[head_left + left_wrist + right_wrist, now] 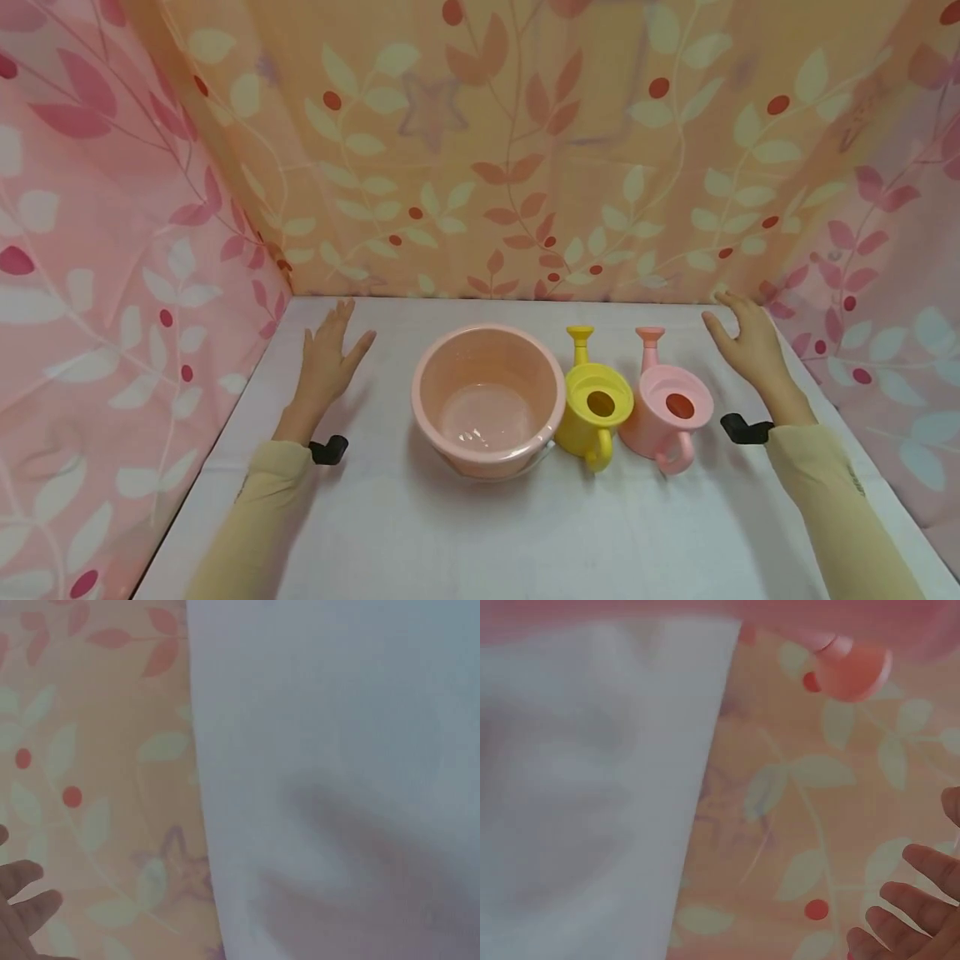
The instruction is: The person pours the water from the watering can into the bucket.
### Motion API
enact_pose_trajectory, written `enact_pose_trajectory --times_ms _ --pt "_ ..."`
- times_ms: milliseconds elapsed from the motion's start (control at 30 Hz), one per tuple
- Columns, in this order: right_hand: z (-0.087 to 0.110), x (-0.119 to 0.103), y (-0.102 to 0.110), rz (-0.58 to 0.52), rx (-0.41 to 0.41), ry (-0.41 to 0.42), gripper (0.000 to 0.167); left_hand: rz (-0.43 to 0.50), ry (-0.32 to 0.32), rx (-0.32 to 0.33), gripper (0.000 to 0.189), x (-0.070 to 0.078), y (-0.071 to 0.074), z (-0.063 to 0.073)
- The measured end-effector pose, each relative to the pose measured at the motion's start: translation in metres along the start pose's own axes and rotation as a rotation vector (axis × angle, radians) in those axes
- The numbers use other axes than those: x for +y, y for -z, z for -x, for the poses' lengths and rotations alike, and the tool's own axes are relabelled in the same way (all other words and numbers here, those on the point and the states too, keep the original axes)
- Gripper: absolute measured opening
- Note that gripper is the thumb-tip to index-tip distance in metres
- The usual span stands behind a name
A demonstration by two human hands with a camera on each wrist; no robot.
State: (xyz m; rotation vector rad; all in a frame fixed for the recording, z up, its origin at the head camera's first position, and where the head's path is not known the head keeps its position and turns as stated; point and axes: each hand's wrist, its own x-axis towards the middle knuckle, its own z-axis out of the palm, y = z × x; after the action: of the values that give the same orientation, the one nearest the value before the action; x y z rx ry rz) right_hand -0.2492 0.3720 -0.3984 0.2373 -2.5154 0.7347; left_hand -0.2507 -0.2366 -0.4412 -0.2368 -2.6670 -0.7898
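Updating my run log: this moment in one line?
left hand: empty | right hand: empty | pink bucket, yellow watering can, pink watering can: upright on table

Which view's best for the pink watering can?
Head: the pink watering can shows nearly whole, with spout, opening and handle. Right wrist catches its spout end and a pink blur above, probably its body; left wrist shows none of it.

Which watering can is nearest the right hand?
The pink, round-bodied watering can. The yellow, round-bodied watering can stands farther from the right hand, between the pink can and the pink, round bucket.
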Motion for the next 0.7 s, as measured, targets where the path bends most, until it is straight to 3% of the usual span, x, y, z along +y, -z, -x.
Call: enact_pose_trajectory --times_ms 400,600,700 --pt "0.022 -0.044 0.006 -0.098 0.113 -0.018 0.034 0.244 -0.003 0.044 0.059 0.026 0.010 0.020" --pt "0.035 -0.067 0.007 -0.196 0.211 -0.037 0.026 0.368 0.021 0.074 0.056 0.041 0.014 0.025" --pt "0.042 -0.078 0.007 -0.260 0.236 -0.048 0.024 0.427 0.004 0.084 0.058 0.052 0.017 0.028"
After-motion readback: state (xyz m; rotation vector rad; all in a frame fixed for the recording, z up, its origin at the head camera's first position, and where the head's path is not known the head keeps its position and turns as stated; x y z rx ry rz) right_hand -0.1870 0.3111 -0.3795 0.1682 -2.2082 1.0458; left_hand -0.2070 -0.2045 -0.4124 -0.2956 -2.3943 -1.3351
